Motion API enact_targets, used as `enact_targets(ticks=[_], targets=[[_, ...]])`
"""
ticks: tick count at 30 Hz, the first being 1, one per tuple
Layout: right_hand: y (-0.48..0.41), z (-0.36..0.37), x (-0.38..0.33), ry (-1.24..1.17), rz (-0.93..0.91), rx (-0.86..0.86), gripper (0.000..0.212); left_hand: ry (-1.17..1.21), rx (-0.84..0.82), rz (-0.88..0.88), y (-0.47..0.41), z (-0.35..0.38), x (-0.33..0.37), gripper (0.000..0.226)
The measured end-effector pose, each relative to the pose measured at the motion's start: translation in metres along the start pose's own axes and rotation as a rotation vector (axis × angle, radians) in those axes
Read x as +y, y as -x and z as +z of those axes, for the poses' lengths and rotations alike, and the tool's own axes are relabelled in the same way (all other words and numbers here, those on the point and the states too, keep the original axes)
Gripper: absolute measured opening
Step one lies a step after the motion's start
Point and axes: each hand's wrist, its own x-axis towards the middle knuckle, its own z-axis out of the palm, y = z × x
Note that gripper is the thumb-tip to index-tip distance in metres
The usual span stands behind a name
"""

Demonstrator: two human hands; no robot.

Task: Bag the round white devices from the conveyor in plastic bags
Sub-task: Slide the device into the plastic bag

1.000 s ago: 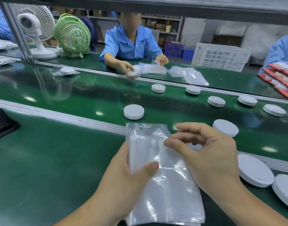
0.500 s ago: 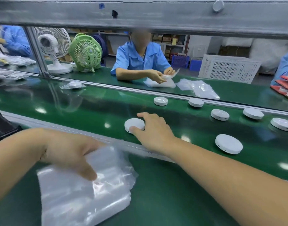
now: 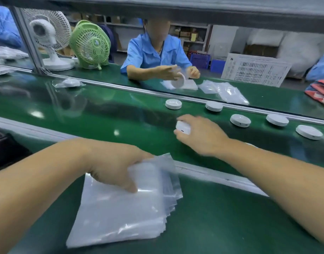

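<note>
Colours noted: conveyor belt [image 3: 102,114] dark green, glossy, plain; near bench surface [image 3: 221,217] the same green; side rails [image 3: 212,173] silver-grey. The round devices [image 3: 173,103] are plain white. The plastic bags [image 3: 120,213] are clear, milky where stacked. On the far side: desk fan [image 3: 47,32] white, second fan [image 3: 90,44] light green, both with radial grilles; worker's shirt [image 3: 148,52] light blue; crate [image 3: 254,70] white, slotted lattice; bins [image 3: 200,60] blue; packets [image 3: 320,92] red; object at left edge [image 3: 5,149] black

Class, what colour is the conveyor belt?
The conveyor belt is dark green; head view.
</note>
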Motion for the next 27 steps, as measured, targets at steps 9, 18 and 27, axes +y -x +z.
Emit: enact_targets(ticks=[9, 18, 27], targets=[[0.078, -0.032, 0.130, 0.007, 0.390, -0.092, 0.090, -0.041, 0.453, -0.076, 0.018, 0.041, -0.035, 0.081], [0.085, -0.030, 0.086, -0.088, 0.208, -0.042, 0.068, 0.169, 0.469, -0.207, 0.043, 0.120, -0.014, 0.128], [0.109, -0.033, -0.014, -0.409, -0.040, -0.024, 0.061, 0.006, 0.293, -0.074, -0.003, 0.071, -0.013, 0.141]])
